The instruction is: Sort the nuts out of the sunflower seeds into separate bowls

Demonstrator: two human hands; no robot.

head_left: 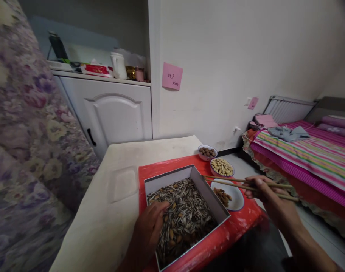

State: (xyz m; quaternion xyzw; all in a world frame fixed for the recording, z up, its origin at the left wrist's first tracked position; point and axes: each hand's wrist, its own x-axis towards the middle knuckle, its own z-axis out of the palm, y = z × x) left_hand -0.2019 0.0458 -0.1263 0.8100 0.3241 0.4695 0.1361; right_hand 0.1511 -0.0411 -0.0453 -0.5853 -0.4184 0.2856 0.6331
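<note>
My right hand (267, 192) grips a pair of wooden chopsticks (227, 179). Their tips reach over the white bowl (238, 202) to the right wall of a shallow box (209, 192); whether they pinch anything is too small to tell. Brown almond-like nuts (222, 196) lie in that bowl. Striped sunflower seeds (189, 206) cover the bottom of the box, with several brown nuts (171, 234) among them. Over the box's left wall my left hand (151, 226) is closed, its fingertips inside above the seeds.
Behind the white bowl stand a bowl of pale peanut-like nuts (222, 167) and a bowl of round brown nuts (207, 152). Red plastic sheeting (167, 164) lies under the box on the cream table (104, 219). A floral curtain (42, 151) hangs left; a bed (308, 151) stands right.
</note>
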